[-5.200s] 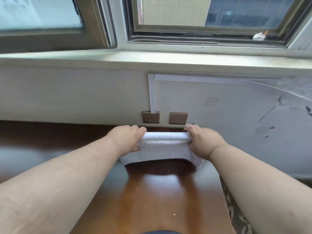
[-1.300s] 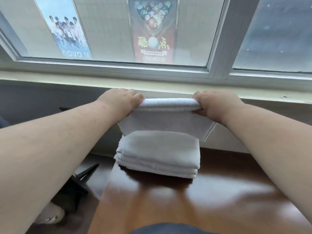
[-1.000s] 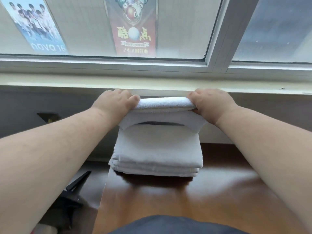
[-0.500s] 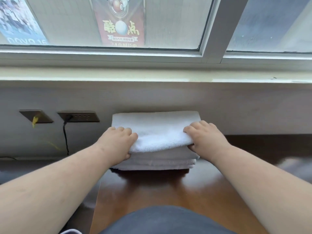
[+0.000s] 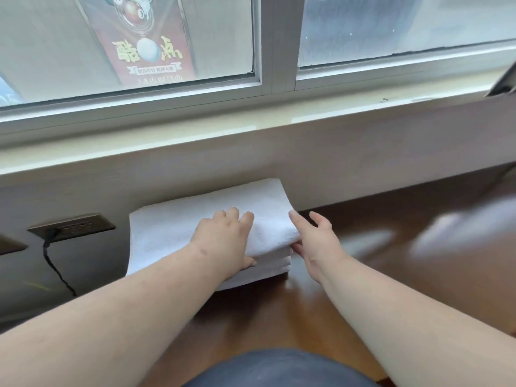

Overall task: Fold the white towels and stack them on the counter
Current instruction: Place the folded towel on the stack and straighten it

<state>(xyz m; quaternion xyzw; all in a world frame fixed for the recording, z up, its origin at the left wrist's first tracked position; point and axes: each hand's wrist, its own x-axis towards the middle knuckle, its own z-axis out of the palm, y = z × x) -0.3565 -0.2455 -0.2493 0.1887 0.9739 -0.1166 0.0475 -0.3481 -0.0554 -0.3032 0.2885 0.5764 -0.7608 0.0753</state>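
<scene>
While left hand [image 5: 223, 241] presses towel stack [image 5: 178, 230] flat-fingered, right hand [image 5: 315, 241] touches edge, fingers spread.

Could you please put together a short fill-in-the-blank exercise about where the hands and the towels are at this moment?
1. The stack of folded white towels rests on the glossy brown ____ counter.
2. The left hand lies flat on ____ of the stack.
3. The right hand, fingers straight, touches the stack's ____ edge.
4. A black cable is plugged into the wall ____.

Missing words: wooden; top; right; socket
</scene>
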